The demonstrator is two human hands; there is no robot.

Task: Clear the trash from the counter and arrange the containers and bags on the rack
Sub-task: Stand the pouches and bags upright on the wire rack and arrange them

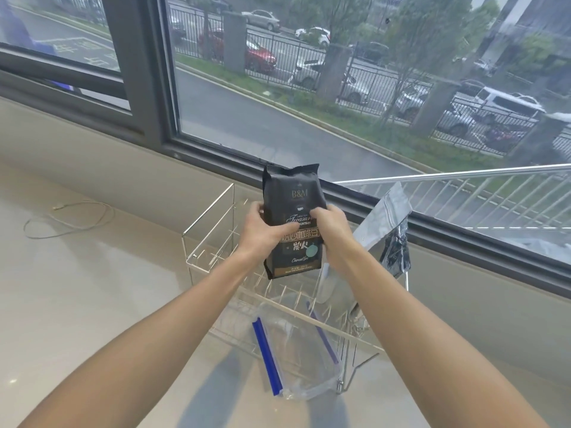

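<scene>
Two hands hold a black coffee bean bag point(290, 217) upright above the wire rack point(210, 242), near its back side. The left hand point(262, 233) grips the bag's left edge, thumb on the front and the other fingers hidden behind it. The right hand point(327, 227) covers the right half of the label, its fingers curled onto the front of the bag; part of the print is hidden under both hands. A clear container with blue clips point(293, 347) lies tilted in the near part of the rack, one corner reaching past the rack's front rail. A silver foil bag point(380, 217) stands in the rack's right end, with a dark foil pouch point(397, 245) against it whose printing is too small to read. A thin cable point(68, 217) lies looped on the counter point(92, 304) well to the left.
</scene>
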